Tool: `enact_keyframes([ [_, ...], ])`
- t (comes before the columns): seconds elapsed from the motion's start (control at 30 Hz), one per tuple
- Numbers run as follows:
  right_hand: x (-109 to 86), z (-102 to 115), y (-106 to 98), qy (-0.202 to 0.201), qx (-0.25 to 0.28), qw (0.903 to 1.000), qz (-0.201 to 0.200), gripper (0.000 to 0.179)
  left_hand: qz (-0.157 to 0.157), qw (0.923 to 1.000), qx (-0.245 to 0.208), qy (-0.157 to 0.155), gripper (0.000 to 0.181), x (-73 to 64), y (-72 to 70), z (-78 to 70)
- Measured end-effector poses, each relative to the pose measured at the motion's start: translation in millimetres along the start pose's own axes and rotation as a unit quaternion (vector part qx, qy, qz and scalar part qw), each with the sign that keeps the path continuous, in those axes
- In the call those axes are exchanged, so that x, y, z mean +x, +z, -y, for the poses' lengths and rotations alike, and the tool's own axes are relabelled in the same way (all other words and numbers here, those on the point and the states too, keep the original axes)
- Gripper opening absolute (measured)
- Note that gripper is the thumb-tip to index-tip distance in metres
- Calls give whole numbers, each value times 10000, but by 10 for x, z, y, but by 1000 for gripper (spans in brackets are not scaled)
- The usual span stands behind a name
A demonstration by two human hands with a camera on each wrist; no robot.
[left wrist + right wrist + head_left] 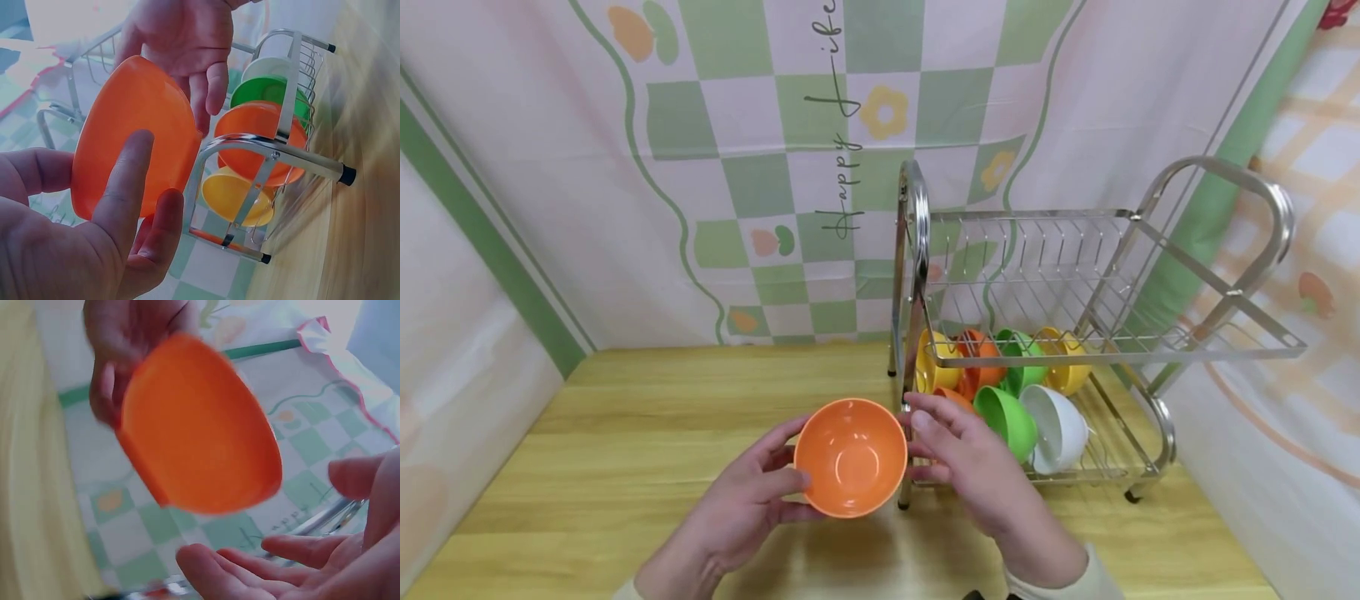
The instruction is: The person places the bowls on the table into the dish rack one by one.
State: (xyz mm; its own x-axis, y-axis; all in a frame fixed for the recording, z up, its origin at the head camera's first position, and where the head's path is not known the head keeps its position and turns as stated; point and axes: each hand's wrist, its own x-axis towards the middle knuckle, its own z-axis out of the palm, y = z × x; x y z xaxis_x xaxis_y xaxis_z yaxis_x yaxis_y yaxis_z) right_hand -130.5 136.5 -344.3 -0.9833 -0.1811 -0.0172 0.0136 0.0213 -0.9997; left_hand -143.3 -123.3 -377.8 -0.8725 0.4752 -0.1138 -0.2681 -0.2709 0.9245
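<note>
My left hand (pixel 741 500) grips an orange bowl (pixel 852 458) by its left side, the thumb at the rim and the other fingers against its outside. The bowl's inside faces up toward the head camera and holds nothing. At the bowl's right side is my right hand (pixel 977 471), its fingers spread and loosely bent. In the right wrist view a gap separates the right hand (pixel 312 562) from the bowl (pixel 200 431). Just right of the bowl stands a two-tier metal dish rack (pixel 919 225), partly covered by the right hand.
Several bowls lean on the rack's lower tier, among them a white bowl (pixel 1060 429), a green bowl (pixel 1007 421) and a yellow bowl (pixel 1067 362). The wooden table (pixel 647 425) extends leftward. A patterned curtain (pixel 730 192) hangs behind it.
</note>
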Motion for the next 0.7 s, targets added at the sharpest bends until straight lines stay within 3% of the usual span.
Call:
enact_keyframes([
  [0.1,6,-39,-32,245,913,9934,646,56,40,10000,9,-3,70,9,27,-4],
  [0.27,22,-110,-68,463,1678,9765,1268,58,32,10000,12,-36,71,4,50,-16],
  [0.7,24,-179,-82,518,2100,9618,1676,59,106,9999,-12,-55,71,1,73,-20],
])
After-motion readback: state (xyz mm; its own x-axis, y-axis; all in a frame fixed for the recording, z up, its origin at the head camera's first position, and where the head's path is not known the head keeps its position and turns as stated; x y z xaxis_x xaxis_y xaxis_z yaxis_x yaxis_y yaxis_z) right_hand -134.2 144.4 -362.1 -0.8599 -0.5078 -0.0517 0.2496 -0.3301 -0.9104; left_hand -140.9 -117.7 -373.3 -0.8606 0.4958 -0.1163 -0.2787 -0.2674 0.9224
